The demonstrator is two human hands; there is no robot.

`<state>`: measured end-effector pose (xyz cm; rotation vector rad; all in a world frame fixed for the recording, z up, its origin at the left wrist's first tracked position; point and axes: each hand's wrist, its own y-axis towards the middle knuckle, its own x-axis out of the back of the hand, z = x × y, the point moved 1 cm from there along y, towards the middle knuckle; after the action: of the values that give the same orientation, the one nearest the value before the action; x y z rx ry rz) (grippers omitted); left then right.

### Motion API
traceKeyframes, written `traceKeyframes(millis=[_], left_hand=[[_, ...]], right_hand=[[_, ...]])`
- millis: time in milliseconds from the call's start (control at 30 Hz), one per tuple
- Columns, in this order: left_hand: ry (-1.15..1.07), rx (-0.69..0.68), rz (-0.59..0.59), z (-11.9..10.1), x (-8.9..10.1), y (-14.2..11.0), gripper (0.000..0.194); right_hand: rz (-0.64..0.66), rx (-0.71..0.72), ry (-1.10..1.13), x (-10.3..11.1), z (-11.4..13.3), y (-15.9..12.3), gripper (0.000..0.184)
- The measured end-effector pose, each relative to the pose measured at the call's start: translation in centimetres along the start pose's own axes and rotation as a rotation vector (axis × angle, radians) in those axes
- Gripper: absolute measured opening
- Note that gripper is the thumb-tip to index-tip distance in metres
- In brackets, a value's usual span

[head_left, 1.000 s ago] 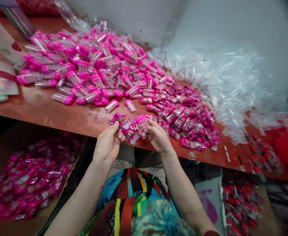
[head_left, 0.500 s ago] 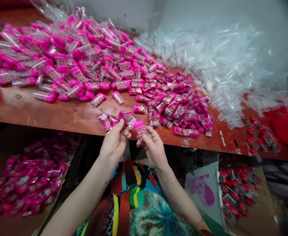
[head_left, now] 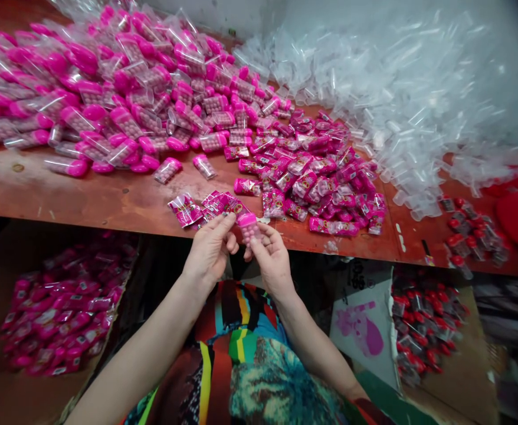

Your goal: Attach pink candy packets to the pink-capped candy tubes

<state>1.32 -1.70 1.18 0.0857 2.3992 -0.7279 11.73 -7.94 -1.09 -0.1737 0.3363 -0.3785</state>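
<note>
My right hand (head_left: 271, 260) grips a small clear candy bottle (head_left: 249, 229) with a pink cap and pink balls inside, cap end up. Close beside it, my left hand (head_left: 210, 251) pinches the end of a strip of pink printed wrappers (head_left: 221, 203). The strip lies folded on the table's front edge, beyond my left fingers. Whether the wrapper touches the bottle is hard to make out. Two loose candy bottles, one of them a small bottle (head_left: 205, 166), lie just behind the strip. To the right is a heap of wrapped candy bottles (head_left: 316, 177).
A large pile of pink-capped bottles (head_left: 126, 100) covers the table's (head_left: 86, 198) left side. Clear plastic pieces (head_left: 387, 106) are heaped at the back right. Red-capped bottles (head_left: 475, 233) lie far right. Below stand a box of pink packets (head_left: 59, 319) and a box of red-capped bottles (head_left: 427, 330).
The bottle and wrapper strip, earlier bunched together, have come apart into separate hands. The strip now rests on the table, and my left fingers have shifted to its end near the bottle. The view has tilted.
</note>
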Motion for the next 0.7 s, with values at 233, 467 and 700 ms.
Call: traceKeyframes(millis=[233,467,700], left_hand=[[0.023,0.056,0.078,0.0,0.0,0.1,0.034],[0.091,0.165,0.190,0.7,0.8,0.5,0.036],[0.176,0.207,0.203,1.0,1.2,0.1,0.034]], right_hand=[[0.095,0.128,-0.303,0.6,0.0,-0.8,0.038],[0.138,0.072,-0.199,0.9,-0.2,-0.8,0.038],[0.190,-0.034,-0.071,1.2,0.4,-0.1,0.044]])
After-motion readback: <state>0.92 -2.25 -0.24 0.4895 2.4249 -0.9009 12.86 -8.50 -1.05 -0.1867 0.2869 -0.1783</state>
